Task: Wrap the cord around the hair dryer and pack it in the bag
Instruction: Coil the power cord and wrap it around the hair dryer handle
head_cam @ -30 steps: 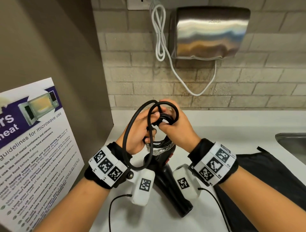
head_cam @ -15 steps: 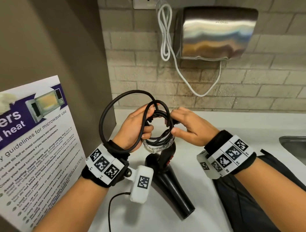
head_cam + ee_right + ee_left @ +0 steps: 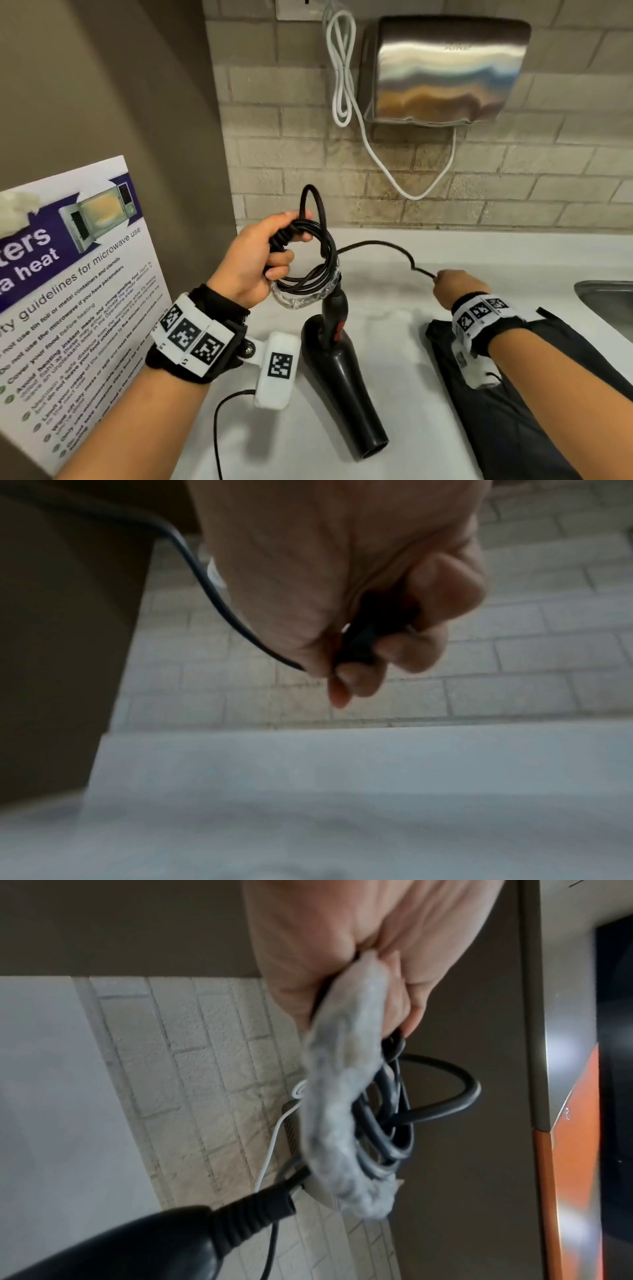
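A black hair dryer (image 3: 346, 383) stands on the white counter, nozzle toward me, handle (image 3: 334, 305) pointing up and away. Its black cord (image 3: 308, 260) is gathered in loops, partly sheathed in clear plastic wrap (image 3: 301, 301). My left hand (image 3: 260, 260) grips the loops above the handle; the left wrist view shows the coil (image 3: 383, 1123) and wrap (image 3: 342, 1096) in its fingers. My right hand (image 3: 455, 284) pinches the cord's free end, stretched out to the right; the right wrist view shows its fingers (image 3: 359, 674) curled round the dark plug end (image 3: 363, 642). A black bag (image 3: 513, 411) lies flat under my right forearm.
A steel hand dryer (image 3: 442, 68) with a white cable (image 3: 342, 85) hangs on the brick wall. A microwave poster (image 3: 68, 291) leans on the brown panel at left. A sink rim (image 3: 606, 301) shows at the right edge. The white counter (image 3: 394, 274) spreads between.
My right hand has left the coil and pulled the cord's end out to the right and down. My left hand has kept hold of the loops, lifting them slightly to the left.
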